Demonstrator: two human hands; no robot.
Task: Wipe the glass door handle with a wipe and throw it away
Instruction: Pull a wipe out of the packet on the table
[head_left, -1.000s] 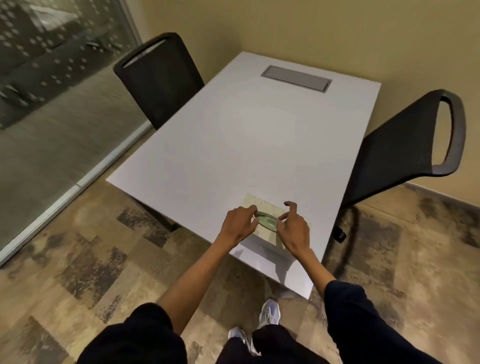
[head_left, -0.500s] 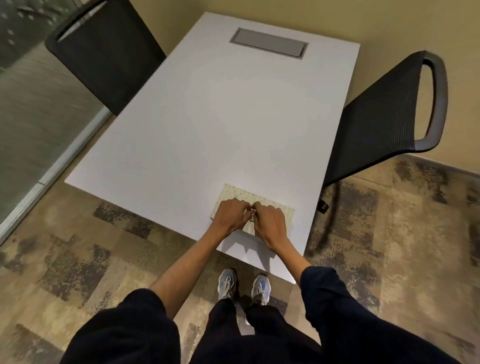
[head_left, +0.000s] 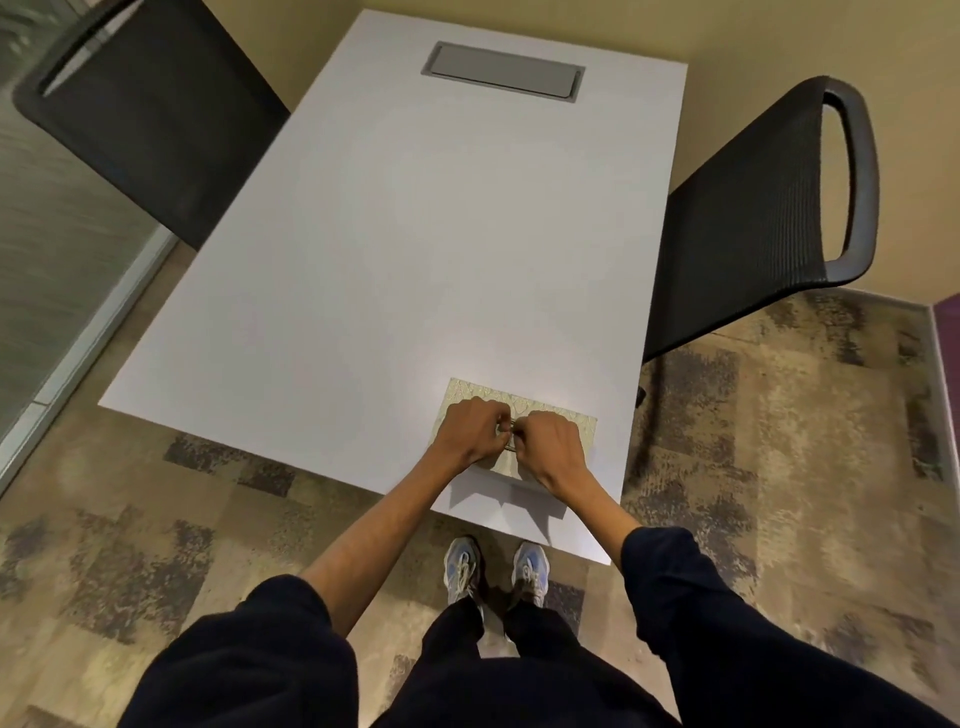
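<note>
Both sets of fingertips pinched the flap at the top centre of the wipes pack (head_left: 540, 410): left hand (head_left: 470, 431) and right hand (head_left: 550, 447) curled, knuckles nearly touching. Pack lay flat near the white table (head_left: 415, 249) edge.

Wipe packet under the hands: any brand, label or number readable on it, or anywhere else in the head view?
No text can be read anywhere.
Wipe packet: a pale patterned face only, mostly covered by the left hand and right hand; no lettering resolves.
White table and its grey hatch: no markings.
Shoes: too blurred to tell.
</note>
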